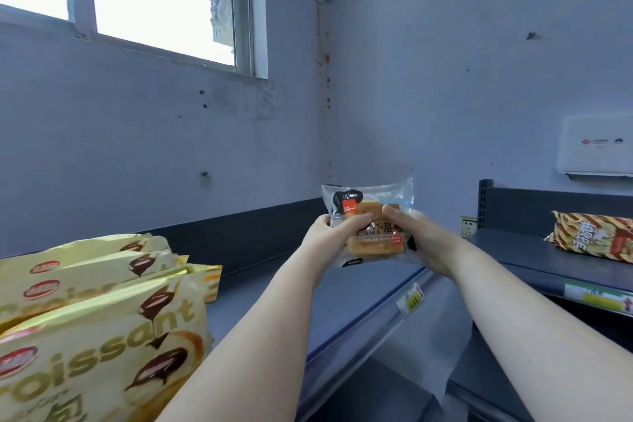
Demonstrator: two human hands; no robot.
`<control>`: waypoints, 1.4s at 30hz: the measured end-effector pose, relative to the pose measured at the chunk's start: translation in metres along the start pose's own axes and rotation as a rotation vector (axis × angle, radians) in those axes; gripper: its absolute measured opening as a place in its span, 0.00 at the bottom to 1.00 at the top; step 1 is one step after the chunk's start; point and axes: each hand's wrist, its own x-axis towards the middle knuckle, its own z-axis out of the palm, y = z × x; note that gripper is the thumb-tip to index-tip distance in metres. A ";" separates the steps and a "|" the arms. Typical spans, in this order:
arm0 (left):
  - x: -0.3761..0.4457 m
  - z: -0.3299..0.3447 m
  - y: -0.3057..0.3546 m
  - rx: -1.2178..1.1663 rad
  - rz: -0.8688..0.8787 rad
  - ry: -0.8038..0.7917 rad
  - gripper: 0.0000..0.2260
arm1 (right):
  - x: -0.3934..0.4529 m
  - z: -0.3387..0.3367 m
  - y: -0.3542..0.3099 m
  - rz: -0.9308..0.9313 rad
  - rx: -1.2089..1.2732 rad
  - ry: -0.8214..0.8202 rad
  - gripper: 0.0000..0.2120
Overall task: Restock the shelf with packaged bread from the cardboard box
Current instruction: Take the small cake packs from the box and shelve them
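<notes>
A clear-wrapped bread packet (pixel 371 207) with golden slices and a red label is held upright above the right end of the dark top shelf (pixel 274 288). My left hand (pixel 334 228) grips its left side, thumb across the front. My right hand (pixel 409 233) grips its right side, thumb on the front too. Both arms reach forward from the bottom of the view. The cardboard box is out of view.
Several yellow croissant bags (pixel 96 312) stand on the shelf at the left. A striped orange snack bag (pixel 592 238) lies on a second dark shelf at the right. Price tags (pixel 411 298) hang on the shelf edge. Walls meet in a corner behind; a window sits upper left.
</notes>
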 end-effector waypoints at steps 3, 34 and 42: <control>0.029 -0.008 -0.013 0.035 -0.021 0.038 0.34 | 0.040 -0.022 0.026 0.002 -0.017 -0.025 0.33; 0.084 -0.073 -0.103 0.114 -0.341 0.417 0.47 | 0.236 -0.018 0.158 0.291 -0.047 -0.717 0.40; 0.073 -0.051 -0.076 0.232 -0.299 0.647 0.53 | 0.221 -0.021 0.140 0.225 0.025 -0.559 0.64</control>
